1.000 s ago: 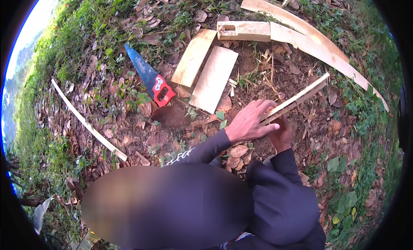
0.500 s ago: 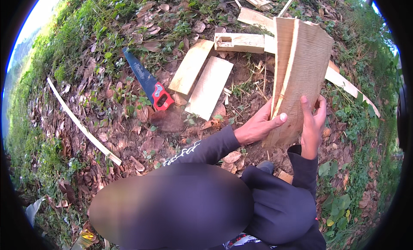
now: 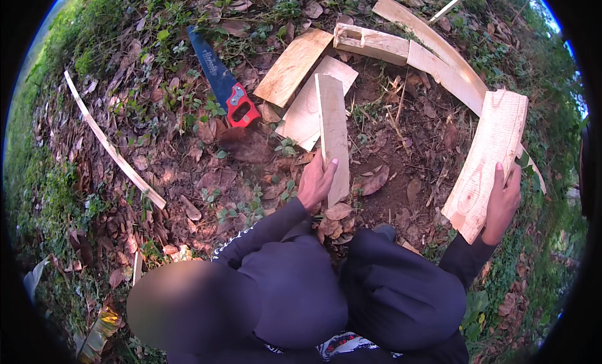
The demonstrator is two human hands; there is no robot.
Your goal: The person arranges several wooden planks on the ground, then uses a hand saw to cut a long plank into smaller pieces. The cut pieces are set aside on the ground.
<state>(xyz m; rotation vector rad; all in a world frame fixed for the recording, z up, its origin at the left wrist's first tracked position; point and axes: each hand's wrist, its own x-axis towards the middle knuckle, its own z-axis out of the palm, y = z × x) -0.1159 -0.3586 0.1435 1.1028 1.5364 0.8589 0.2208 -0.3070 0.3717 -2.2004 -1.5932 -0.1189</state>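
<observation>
My left hand [image 3: 318, 182] grips a narrow pale board [image 3: 335, 135] near its lower end, thumb on the face and fingers behind. It is held tilted up in front of me, its top overlapping a flat board [image 3: 300, 122] on the ground. Off to the right, my right hand [image 3: 503, 198] holds a wider board [image 3: 486, 160] with visible grain by its right edge; the fingers behind it are partly hidden. The two held boards are well apart. Left of the ground boards lies a handsaw [image 3: 216, 75] with a dark blade and red handle.
Another flat board [image 3: 293, 66] lies beyond the pale one. A thick timber with a notch [image 3: 371, 42] and long planks [image 3: 433, 35] stretch across the far right. A thin curved strip [image 3: 111, 144] lies at left. Leaf litter and weeds cover the ground.
The boards that were held together are now separated, one in each hand. My left hand has moved left and my right hand has moved right. The view has shifted somewhat.
</observation>
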